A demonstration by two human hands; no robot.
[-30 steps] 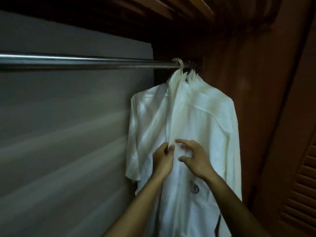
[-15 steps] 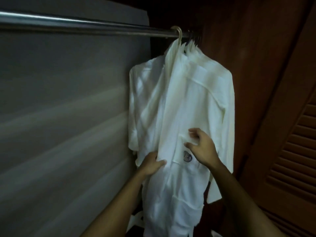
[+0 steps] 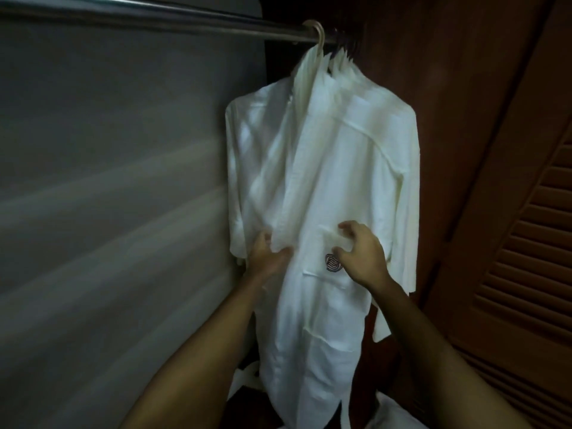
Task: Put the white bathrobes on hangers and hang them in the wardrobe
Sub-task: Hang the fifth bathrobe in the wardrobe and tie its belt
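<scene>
Straightening the front of a white bathrobe [image 3: 337,168] already hung by its hanger [image 3: 318,32] on the rail [image 3: 154,18]. Left hand [image 3: 266,258] pinching the lapel edge; right hand [image 3: 360,253] half-curled against the cloth, grip uncertain. Next, probably: smoothing, then letting go.

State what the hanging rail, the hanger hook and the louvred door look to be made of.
Round hanging rail: likely polished metal, by its grey sheen. Cream hanger hook: probably plastic or painted, smooth and pale. Reddish-brown louvred door: apparently varnished wood, slatted.

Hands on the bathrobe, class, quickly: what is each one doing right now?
Left hand: pinches the front edge of the white bathrobe.
Right hand: fingers curled at the robe's front; blur hides whether it grips cloth.
</scene>
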